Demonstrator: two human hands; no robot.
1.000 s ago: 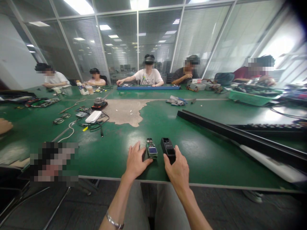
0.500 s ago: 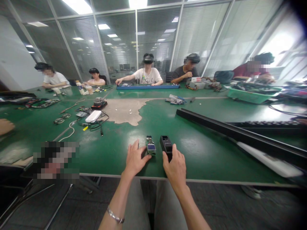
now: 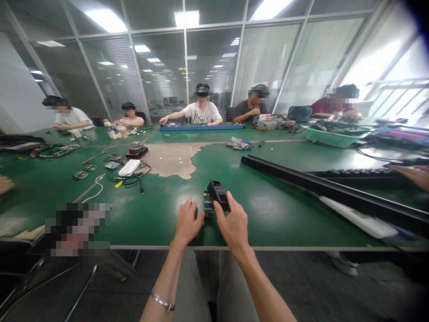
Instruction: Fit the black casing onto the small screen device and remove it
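A: We pick it up at the table's (image 3: 144, 230) left edge, where a co-worker's hand (image 3: 5, 184) just peeks in!

B: Next along, we've got glasses (image 3: 84, 172) lying flat, then a white box (image 3: 129, 168) with black cables (image 3: 137, 180) beside it, all well back from the near edge.

A: And a ragged brown patch (image 3: 172, 158) in the green surface, reaching up towards the far edge.

B: Here's the left hand (image 3: 187, 221), close to the near edge, fingers bent and slightly spread. Gripping anything?

A: We can't tell; there's something dark by the fingers. Just right of it we see the circuit board (image 3: 208, 206), small screen showing, around the middle of the near edge.

B: Partly covered from our angle by the black case (image 3: 217, 191)! It's tilted; whether they touch, we can't say.

A: The right hand (image 3: 233, 221) is clamped on that case, thumb to its left, fingers to its right.

B: Beyond, a long black rail (image 3: 301, 180) slants towards the right edge, and a green basket (image 3: 335, 139) sits near the far right corner.
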